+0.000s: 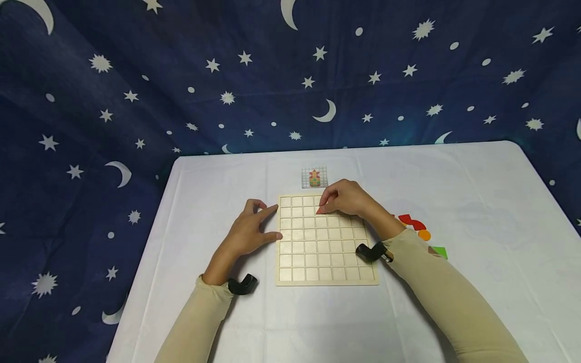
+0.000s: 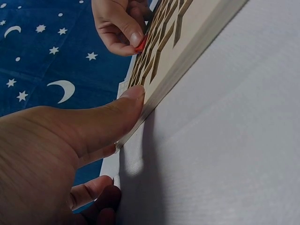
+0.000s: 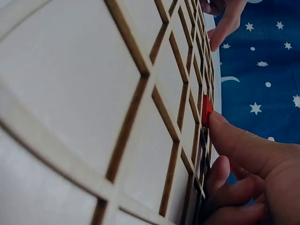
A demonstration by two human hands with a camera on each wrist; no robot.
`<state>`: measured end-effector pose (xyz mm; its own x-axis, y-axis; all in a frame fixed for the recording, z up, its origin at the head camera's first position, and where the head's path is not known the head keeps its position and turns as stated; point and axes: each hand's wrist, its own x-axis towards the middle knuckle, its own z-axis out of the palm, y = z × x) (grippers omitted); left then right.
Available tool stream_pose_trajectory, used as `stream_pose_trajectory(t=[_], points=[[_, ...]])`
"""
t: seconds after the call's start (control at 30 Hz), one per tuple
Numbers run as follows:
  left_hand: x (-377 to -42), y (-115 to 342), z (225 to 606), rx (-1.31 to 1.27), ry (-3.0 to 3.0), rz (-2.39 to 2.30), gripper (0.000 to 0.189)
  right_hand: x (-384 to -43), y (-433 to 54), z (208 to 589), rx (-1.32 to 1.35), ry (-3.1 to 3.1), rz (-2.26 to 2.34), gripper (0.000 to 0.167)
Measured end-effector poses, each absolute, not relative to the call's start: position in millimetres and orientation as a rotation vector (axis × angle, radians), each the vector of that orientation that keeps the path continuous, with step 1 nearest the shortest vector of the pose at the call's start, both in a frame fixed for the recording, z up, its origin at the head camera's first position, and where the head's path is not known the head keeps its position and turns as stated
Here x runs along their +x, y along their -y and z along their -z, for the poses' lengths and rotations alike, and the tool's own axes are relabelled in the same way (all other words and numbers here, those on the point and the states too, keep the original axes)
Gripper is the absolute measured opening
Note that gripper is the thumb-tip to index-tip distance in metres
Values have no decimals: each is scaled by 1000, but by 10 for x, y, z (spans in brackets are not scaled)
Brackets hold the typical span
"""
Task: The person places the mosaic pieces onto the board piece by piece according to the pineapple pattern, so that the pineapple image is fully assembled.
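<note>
A pale wooden grid board [image 1: 309, 247] with square recesses lies flat on the white table. My right hand [image 1: 346, 197] pinches a small red triangular piece [image 1: 320, 210] over the upper middle cells of the board. In the right wrist view the red piece [image 3: 206, 111] is at the thumb tip, right at the grid ridges. My left hand [image 1: 247, 229] rests at the board's left edge, thumb and index finger spread and their tips touching the rim. The left wrist view shows that thumb [image 2: 133, 93] against the board's side, with the other fingers bent below.
Behind the board lies a small gridded card [image 1: 314, 177] with a coloured pattern. Right of the board, partly hidden by my right arm, are red pieces [image 1: 412, 222], an orange round piece [image 1: 424, 235] and a green piece [image 1: 440, 251]. A dark star-patterned cloth [image 1: 272, 75] hangs behind the table.
</note>
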<state>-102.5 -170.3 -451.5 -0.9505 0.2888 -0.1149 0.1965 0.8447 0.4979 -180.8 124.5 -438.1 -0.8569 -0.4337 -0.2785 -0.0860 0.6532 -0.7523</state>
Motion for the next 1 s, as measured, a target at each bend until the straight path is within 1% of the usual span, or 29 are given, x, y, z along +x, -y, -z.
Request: stream_pose_trajectory(t=[0.13,0.37,0.67,1.0], points=[[-1024,1703,4508,383,-2838,-736,80,-1812,-1237,4379,-428,-2445,1046,11],[-1030,1702,4507,384,-2833,-736,81,-1807,-1274,4347,-405,-2400,1035,7],[-1042,1703,4525,356,-2831,-729,82,-1809,-1288,4363,-408,-2387,1056,7],[-1036,1706,4525,366,-2836,-732,81,-1773,-1288,4358,-434,-2428,1032,13]])
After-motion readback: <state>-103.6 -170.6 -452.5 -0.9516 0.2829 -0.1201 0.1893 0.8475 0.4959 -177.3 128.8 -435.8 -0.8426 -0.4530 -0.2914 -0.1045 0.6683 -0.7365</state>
